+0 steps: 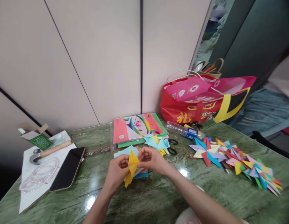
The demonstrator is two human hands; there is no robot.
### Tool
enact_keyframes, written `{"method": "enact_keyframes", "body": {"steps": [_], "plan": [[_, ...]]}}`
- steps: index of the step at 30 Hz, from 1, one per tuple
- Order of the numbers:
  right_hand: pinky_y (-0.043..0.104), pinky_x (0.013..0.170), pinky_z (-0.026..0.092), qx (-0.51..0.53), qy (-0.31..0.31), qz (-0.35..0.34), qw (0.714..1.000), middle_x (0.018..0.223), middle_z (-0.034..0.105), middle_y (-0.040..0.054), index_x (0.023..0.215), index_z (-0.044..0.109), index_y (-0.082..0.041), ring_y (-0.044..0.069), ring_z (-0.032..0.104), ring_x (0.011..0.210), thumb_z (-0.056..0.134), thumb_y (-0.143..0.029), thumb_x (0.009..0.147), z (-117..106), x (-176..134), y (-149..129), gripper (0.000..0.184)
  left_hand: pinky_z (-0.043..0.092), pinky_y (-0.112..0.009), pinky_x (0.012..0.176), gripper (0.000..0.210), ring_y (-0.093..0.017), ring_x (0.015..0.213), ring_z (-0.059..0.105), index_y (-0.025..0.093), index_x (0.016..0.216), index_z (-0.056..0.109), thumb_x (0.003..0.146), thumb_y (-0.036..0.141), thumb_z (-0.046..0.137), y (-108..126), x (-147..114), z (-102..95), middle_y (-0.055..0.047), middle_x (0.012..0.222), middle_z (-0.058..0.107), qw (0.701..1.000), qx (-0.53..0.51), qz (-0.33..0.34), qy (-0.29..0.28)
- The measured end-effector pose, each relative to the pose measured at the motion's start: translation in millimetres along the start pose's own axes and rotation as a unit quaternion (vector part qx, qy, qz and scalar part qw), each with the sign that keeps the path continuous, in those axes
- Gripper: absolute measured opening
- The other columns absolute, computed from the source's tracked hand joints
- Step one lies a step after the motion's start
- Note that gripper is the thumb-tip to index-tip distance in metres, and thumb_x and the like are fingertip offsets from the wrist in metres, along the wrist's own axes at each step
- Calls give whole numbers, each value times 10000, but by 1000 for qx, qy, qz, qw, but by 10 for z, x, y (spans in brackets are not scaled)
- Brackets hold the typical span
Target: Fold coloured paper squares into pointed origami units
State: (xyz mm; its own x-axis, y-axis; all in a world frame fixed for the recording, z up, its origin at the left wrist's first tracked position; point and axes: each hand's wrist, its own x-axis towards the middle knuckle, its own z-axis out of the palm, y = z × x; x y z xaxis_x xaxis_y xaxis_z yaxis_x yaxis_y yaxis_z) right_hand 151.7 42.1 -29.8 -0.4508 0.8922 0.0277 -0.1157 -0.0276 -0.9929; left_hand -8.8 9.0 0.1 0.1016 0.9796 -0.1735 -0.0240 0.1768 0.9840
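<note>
A yellow piece of folded origami paper is held up between both hands over the green table. My left hand pinches its left side with thumb and fingers. On its right edge, my right hand has its thumb and fingertips closed. Beneath the hands lies a stack of coloured paper sheets, partly covered by them. Just behind, light-blue and yellow folded pieces lie beside black-handled scissors, whose blades are hidden.
A pink-covered paper pack lies against the wall. Multicoloured paper stars, a plastic bottle and a red bag are at right. At left are a phone, a hammer and bead strings. Another person is at far right.
</note>
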Motion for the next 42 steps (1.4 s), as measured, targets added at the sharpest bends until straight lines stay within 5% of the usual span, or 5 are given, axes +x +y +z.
{"method": "enact_keyframes", "body": {"steps": [8, 15, 23, 32, 42], "plan": [[235, 586, 462, 27, 29, 43, 998, 657, 615, -16, 775, 581, -128, 82, 564, 550, 743, -298, 534, -14, 14, -65, 336, 499, -276, 558, 459, -221, 659, 656, 110, 870, 640, 668, 518, 585, -14, 3, -25, -94, 720, 705, 997, -65, -15, -34], [243, 581, 459, 32, 22, 44, 998, 641, 608, -24, 711, 572, -137, 95, 566, 542, 729, -320, 541, 17, 13, -49, 295, 508, -276, 659, 319, -193, 715, 647, 140, 798, 636, 530, 257, 763, -27, 7, 3, -51, 778, 706, 999, -6, -5, -38], [206, 480, 406, -27, 2, 18, 999, 550, 529, -38, 636, 550, -141, 86, 501, 493, 693, -394, 607, 33, -2, 2, 292, 518, -278, 545, 243, -189, 556, 644, 129, 668, 639, 546, 308, 747, -68, 9, 11, -39, 591, 688, 999, 23, -11, -36], [220, 477, 426, 15, 61, 40, 997, 555, 593, -25, 671, 574, -140, 98, 538, 467, 708, -447, 558, 52, 9, -64, 353, 530, -326, 619, 342, -236, 670, 675, 126, 747, 671, 641, 451, 651, 30, -44, 40, -85, 751, 715, 994, -46, -70, -75], [205, 462, 411, 45, 58, 61, 995, 554, 613, -16, 671, 594, -133, 86, 524, 450, 719, -437, 544, 46, -4, -80, 352, 533, -312, 694, 342, -236, 723, 679, 102, 781, 662, 537, 319, 763, -10, -50, 70, -108, 771, 725, 993, -69, -77, -59]]}}
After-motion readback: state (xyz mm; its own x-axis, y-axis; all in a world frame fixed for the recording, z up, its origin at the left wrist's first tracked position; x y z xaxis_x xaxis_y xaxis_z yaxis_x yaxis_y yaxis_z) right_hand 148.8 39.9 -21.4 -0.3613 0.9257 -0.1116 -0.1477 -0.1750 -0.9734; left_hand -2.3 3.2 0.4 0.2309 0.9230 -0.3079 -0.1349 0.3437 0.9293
